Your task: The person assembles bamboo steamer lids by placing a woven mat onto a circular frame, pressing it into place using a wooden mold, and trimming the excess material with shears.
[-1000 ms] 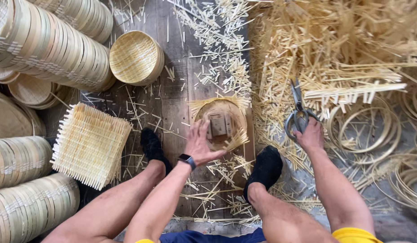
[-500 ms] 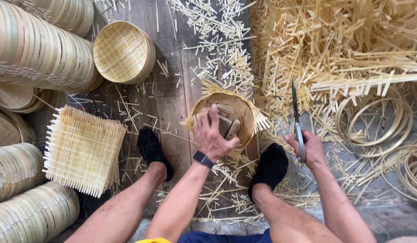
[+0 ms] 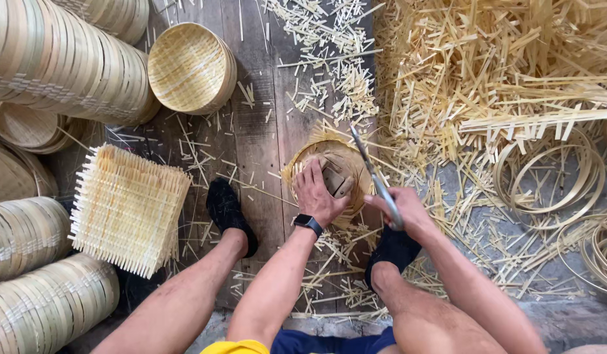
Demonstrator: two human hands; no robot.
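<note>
Seemingly, scissors (image 3: 375, 178) tip-up, leaning left.

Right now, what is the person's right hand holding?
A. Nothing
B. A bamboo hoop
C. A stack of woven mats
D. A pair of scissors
D: the right hand grips a pair of scissors, blades pointing up over the round basket, while the left hand presses down on a block inside it.
</note>
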